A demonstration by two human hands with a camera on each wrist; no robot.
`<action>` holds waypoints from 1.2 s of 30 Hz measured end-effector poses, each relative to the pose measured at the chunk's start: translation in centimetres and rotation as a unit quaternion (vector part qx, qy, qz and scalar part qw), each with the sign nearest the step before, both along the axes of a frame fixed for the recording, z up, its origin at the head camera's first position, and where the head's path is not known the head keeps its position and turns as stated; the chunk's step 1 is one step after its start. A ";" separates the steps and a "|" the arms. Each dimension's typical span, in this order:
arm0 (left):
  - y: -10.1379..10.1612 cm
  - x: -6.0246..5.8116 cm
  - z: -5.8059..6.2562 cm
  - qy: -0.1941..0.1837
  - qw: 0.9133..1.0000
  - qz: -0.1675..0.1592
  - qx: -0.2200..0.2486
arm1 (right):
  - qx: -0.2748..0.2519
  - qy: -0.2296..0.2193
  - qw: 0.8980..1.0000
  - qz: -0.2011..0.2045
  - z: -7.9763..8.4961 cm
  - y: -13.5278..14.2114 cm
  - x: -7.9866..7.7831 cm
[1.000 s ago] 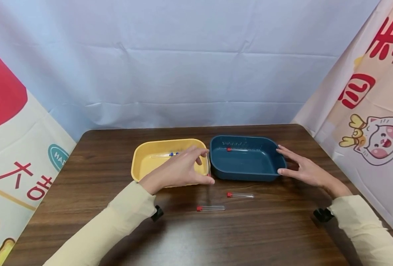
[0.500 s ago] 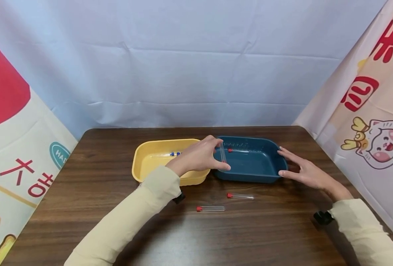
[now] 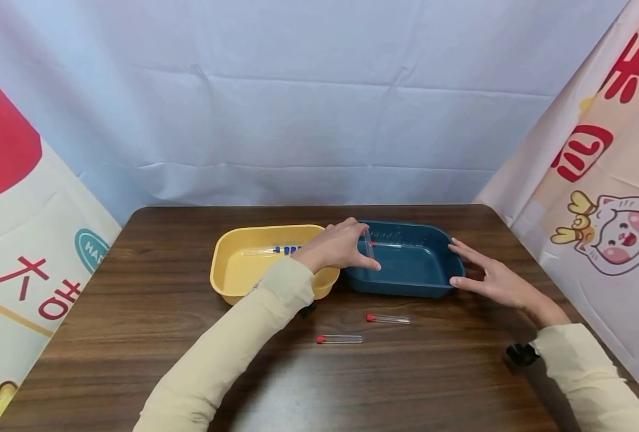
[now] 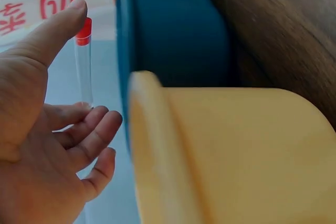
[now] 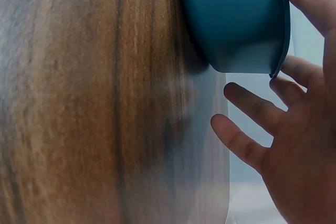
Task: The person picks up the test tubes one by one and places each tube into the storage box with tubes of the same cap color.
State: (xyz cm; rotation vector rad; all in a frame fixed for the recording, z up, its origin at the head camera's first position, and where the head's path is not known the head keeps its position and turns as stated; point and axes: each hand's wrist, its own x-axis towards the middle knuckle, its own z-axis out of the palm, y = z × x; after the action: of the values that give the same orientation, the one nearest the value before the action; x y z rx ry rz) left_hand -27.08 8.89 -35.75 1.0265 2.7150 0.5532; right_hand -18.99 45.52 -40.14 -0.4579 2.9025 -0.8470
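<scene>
My left hand [image 3: 341,245] is over the left end of the blue tray [image 3: 400,289]. It pinches a clear test tube [image 4: 84,72] lengthwise, with the thumb at the red cap and a fingertip at the rounded end. At the tray's right end, my right hand [image 3: 494,279] has its fingers spread, the thumb and fingertips touching the rim. Inside the blue tray lies another red-capped tube, partly hidden behind the left hand. On the table in front are two more red-capped tubes, the nearer tube [image 3: 341,339] and the farther tube [image 3: 386,318].
Beside the blue tray on the left stands a yellow tray [image 3: 246,273], partly covered by the left forearm. Several blue-capped tubes [image 3: 262,252] lie in it. A white cloth [image 3: 297,120] hangs behind the brown wooden table [image 3: 405,378].
My left hand has moved right with the test tube, from over the yellow tray's right edge to over the blue tray. The right hand has stayed at the blue rim.
</scene>
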 end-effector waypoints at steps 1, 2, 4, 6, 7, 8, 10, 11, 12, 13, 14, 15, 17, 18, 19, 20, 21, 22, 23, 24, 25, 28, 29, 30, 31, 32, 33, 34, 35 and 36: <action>0.2 -0.2 -0.2 0.003 1.000 0.000 -0.008 | -0.001 -0.001 1.000 0.000 0.0 0.0 0.0; 0.3 -0.3 -0.3 0.006 1.000 -0.001 -0.014 | -0.001 -0.001 1.000 0.000 0.0 0.0 0.0; 0.5 -0.6 -0.6 0.013 1.000 -0.003 -0.026 | -0.003 -0.001 1.000 0.001 -0.1 0.0 -0.1; 0.6 -0.7 -0.8 0.022 0.999 -0.003 -0.036 | -0.005 0.000 1.000 0.001 -0.1 -0.1 -0.1; 0.7 -0.8 -0.9 0.025 0.999 -0.002 -0.039 | -0.005 0.000 1.000 0.002 -0.1 -0.1 0.0; 0.7 -0.8 -0.9 0.028 0.999 -0.001 -0.040 | -0.005 0.000 1.000 0.002 -0.1 -0.1 0.0; 0.7 -0.9 -1.0 0.036 0.998 0.000 -0.044 | -0.005 -0.001 1.000 0.003 -0.1 -0.1 -0.1; 0.7 -0.9 -1.0 0.040 0.998 0.001 -0.044 | -0.004 -0.001 1.000 0.003 -0.1 -0.1 -0.1; 0.7 -1.0 -1.1 0.044 0.998 0.003 -0.046 | -0.004 -0.002 1.000 0.004 -0.1 -0.1 -0.1; 0.7 -1.0 -1.2 0.048 0.998 0.005 -0.048 | -0.005 -0.003 1.000 0.003 0.0 -0.1 -0.1; 0.7 -1.1 -1.2 0.052 0.997 0.005 -0.050 | -0.005 -0.004 1.000 0.003 0.0 -0.1 -0.1; 0.7 -1.2 -1.3 0.056 0.997 0.005 -0.052 | -0.005 -0.005 1.000 0.002 0.0 -0.1 -0.2; 0.7 -1.3 -1.4 0.061 0.997 0.005 -0.056 | -0.006 -0.006 1.000 0.003 0.1 -0.1 -0.2; 0.8 -1.3 -1.5 0.062 0.996 0.005 -0.058 | -0.007 -0.007 1.000 0.004 0.1 -0.2 -0.2; 0.8 -1.3 -1.5 0.064 0.996 0.005 -0.061 | -0.008 -0.008 1.000 0.004 0.2 -0.2 -0.2; 0.9 -1.4 -1.6 0.064 0.996 0.005 -0.062 | -0.009 -0.009 1.000 0.004 0.2 -0.2 -0.2; 0.9 -1.4 -1.6 0.065 0.996 0.005 -0.064 | -0.009 -0.010 1.000 0.005 0.3 -0.2 -0.2; 0.9 -1.4 -1.7 0.065 0.996 0.005 -0.065 | -0.010 -0.011 1.000 0.005 0.3 -0.2 -0.1; 1.0 -1.4 -1.7 0.066 0.996 0.004 -0.065 | -0.010 -0.011 1.000 0.005 0.3 -0.2 -0.1; 1.1 -1.5 -1.8 0.066 0.996 0.004 -0.066 | -0.011 -0.012 1.000 0.005 0.3 -0.2 0.0; 1.1 -1.5 -1.9 0.068 0.995 0.004 -0.067 | -0.010 -0.011 1.000 0.005 0.3 -0.2 0.0; 1.3 -1.6 -2.0 0.076 0.995 0.007 -0.071 | -0.010 -0.009 1.000 0.006 0.3 -0.1 0.0; 1.3 -1.7 -2.0 0.079 0.994 0.010 -0.073 | -0.009 -0.007 1.000 0.005 0.2 -0.1 0.0; 1.4 -1.7 -2.1 0.083 0.994 0.014 -0.074 | -0.008 -0.006 1.000 0.005 0.2 -0.1 0.0; 1.4 -1.7 -2.1 0.087 0.993 0.017 -0.075 | -0.007 -0.006 1.000 0.004 0.2 0.0 0.0; 1.5 -1.8 -2.1 0.090 0.993 0.019 -0.076 | -0.006 -0.006 1.000 0.003 0.1 0.0 0.0; 1.5 -1.8 -2.1 0.092 0.993 0.022 -0.075 | -0.005 -0.005 1.000 0.003 0.1 0.0 0.0; 1.5 -1.9 -2.2 0.094 0.993 0.024 -0.073 | -0.004 -0.005 1.000 0.003 0.1 0.0 0.0; 1.5 -1.9 -2.2 0.094 0.993 0.024 -0.071 | -0.004 -0.004 1.000 0.003 0.2 0.1 0.0; 1.4 -1.9 -2.1 0.092 0.993 0.024 -0.068 | -0.004 -0.004 1.000 0.004 0.2 0.1 0.0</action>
State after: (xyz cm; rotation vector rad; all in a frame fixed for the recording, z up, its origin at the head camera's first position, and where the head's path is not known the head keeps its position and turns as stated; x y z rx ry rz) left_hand -28.98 10.32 -37.88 1.0260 2.8978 0.2873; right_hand -18.99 45.58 -39.96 -0.4655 2.8903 -0.8564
